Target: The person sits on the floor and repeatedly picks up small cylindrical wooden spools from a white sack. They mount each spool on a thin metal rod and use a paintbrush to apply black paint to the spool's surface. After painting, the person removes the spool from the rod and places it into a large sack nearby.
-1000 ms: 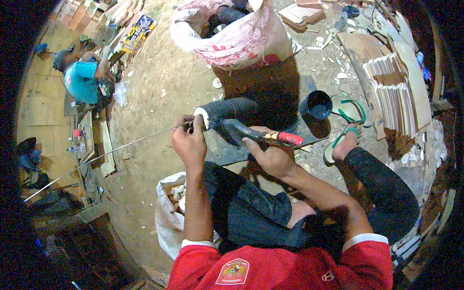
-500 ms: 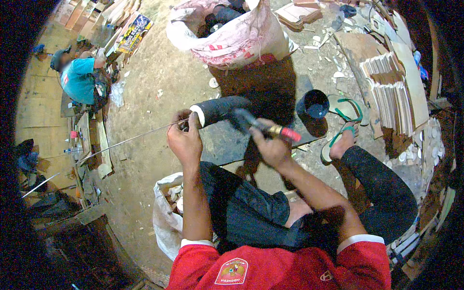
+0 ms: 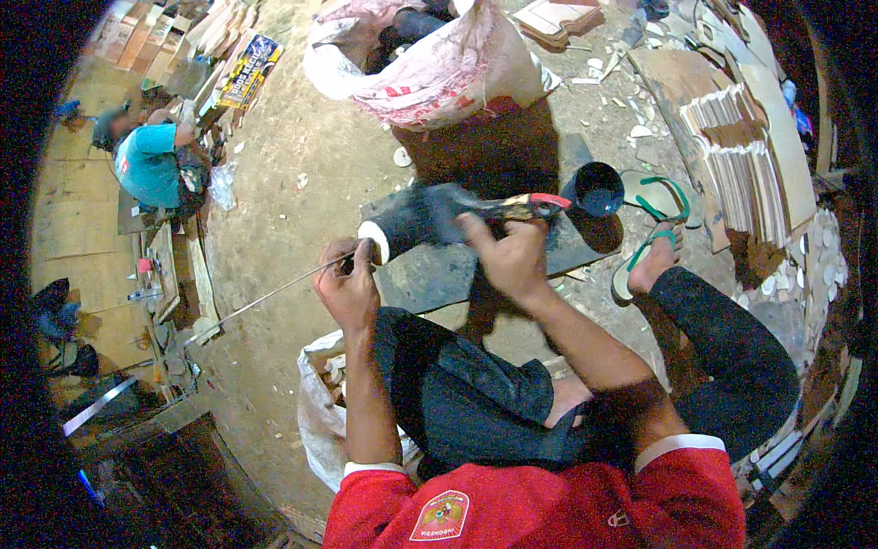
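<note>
A black cylinder with a pale white disc-like end lies above a dark flat board. My left hand is closed on a thin rod at that white end; whether the rod enters the cylinder is hidden by my fingers. In my right hand is what looks like a paintbrush, with a black and red handle. Its dark, blurred head lies against the cylinder's far side. A black tub stands just right of the handle.
A large white sack of black pieces stands ahead. Another sack with pale scraps sits by my left leg. Stacked cut boards are at the right, near my sandaled foot. A person in teal sits far left.
The paintbrush has turned so its red handle end points toward the tub, and my right hand has moved slightly. My left hand has shifted a little downward, still gripping the rod.
</note>
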Demonstrator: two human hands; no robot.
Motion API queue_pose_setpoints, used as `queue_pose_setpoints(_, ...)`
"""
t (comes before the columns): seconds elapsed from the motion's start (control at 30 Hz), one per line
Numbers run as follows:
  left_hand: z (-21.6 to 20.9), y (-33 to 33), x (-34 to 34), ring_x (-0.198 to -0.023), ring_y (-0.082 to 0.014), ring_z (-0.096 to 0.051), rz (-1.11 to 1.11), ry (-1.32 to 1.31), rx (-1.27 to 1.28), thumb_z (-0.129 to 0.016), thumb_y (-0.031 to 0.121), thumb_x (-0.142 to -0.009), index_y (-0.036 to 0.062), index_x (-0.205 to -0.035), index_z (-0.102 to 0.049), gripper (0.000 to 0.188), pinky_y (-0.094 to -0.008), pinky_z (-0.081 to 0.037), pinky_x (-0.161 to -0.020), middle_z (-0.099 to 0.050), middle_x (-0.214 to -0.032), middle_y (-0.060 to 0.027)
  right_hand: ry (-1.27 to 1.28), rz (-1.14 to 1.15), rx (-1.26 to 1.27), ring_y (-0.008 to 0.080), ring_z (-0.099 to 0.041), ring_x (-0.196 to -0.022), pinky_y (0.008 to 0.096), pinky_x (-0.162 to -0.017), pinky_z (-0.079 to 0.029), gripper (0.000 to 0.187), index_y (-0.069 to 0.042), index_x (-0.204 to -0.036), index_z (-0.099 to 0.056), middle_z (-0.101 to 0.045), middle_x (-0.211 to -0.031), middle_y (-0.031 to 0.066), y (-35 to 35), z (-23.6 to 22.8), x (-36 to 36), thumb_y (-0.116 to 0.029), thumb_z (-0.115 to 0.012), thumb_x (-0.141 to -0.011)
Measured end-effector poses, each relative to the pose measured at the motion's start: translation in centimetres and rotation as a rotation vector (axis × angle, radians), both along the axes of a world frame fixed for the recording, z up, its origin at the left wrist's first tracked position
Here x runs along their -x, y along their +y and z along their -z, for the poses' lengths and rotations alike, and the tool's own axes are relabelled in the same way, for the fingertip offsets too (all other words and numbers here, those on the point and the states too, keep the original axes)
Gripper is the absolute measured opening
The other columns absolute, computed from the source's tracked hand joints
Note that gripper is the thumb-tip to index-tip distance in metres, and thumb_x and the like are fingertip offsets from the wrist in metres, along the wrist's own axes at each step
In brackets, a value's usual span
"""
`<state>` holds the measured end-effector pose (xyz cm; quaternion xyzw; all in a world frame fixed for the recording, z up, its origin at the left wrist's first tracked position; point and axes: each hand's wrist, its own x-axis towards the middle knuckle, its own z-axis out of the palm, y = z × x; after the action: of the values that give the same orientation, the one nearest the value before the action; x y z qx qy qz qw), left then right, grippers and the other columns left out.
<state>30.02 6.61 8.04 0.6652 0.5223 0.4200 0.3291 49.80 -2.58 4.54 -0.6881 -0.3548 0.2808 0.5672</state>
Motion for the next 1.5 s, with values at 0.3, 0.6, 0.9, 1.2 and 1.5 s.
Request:
queue_pose_setpoints(0.3, -3.7, -2.2, 2.4, -0.054, -0.0104, -0.058, -0.214, 0.234, 0.099, -0.067, 0.013, -0.092, -0.003, -0.078, -0.065, 0.022, -0.0255, -0.046, -0.049, -0.063, -0.064, -0.0065, -0.132, -0.023, 0.182, 0.0336, -0.069, -0.076, 0.042, -0.07, -0.051, 0.032, -0.002, -0.086, -0.073, -0.072, -0.081, 0.0158, -0.9, 4.2, -0.3, -0.034, -0.071, -0.086)
queue_pose_setpoints(0.6, -2.8, -0.1, 2.9, -0.05, -0.01, -0.056, -0.22, 0.243, 0.136, -0.07, 0.017, -0.091, -0.0027, -0.073, -0.062, 0.028, -0.0258, -0.044, -0.046, -0.06, -0.06, -0.0048, 0.002, -0.017, -0.055, 0.0302, -0.069, -0.074, 0.0402, -0.069, -0.051, 0.033, -0.002, -0.08, -0.07, -0.071, -0.08, 0.0169, 1.8, 5.3, 0.6, -0.035, -0.074, -0.083)
queue_pose_setpoints(0.9, 0.7, 0.6, 6.2, -0.049, -0.0082, -0.048, -0.334, 0.21, 0.126, -0.07, 0.021, -0.093, 0.0015, -0.073, -0.06, 0.03, -0.0251, -0.035, -0.045, -0.056, -0.06, -0.0009, 0.176, -0.186, 0.246, 0.0276, -0.069, -0.071, 0.0392, -0.067, -0.053, 0.026, -0.004, -0.081, -0.069, -0.069, -0.075, 0.0114, 3.6, 5.8, 1.2, -0.03, -0.071, -0.084)
queue_pose_setpoints(1.2, 2.6, -0.1, 9.2, -0.057, -0.0076, -0.044, -0.405, 0.08, 0.262, -0.071, 0.021, -0.092, 0.0058, -0.074, -0.055, 0.029, -0.0247, -0.032, -0.049, -0.054, -0.068, 0.0009, -0.13, 0.06, 0.35, 0.04, -0.068, -0.066, 0.0459, -0.058, -0.054, 0.033, -0.001, -0.079, -0.068, -0.068, -0.075, 0.022, 5.7, 14.7, -5.4, -0.033, -0.068, -0.083)
queue_pose_setpoints(1.5, 2.3, 0.0, 8.2, -0.068, -0.0085, -0.049, -0.27, 0.207, 0.143, -0.064, 0.013, -0.096, 0.0026, -0.093, -0.062, 0.011, -0.0232, -0.037, -0.059, -0.058, -0.08, -0.0001, -0.017, -0.371, -0.381, 0.0341, -0.064, -0.066, 0.0387, -0.058, -0.052, 0.012, -0.008, -0.088, -0.064, -0.064, -0.074, 0.0123, 4.3, 8.9, 6.2, -0.019, -0.066, -0.084)
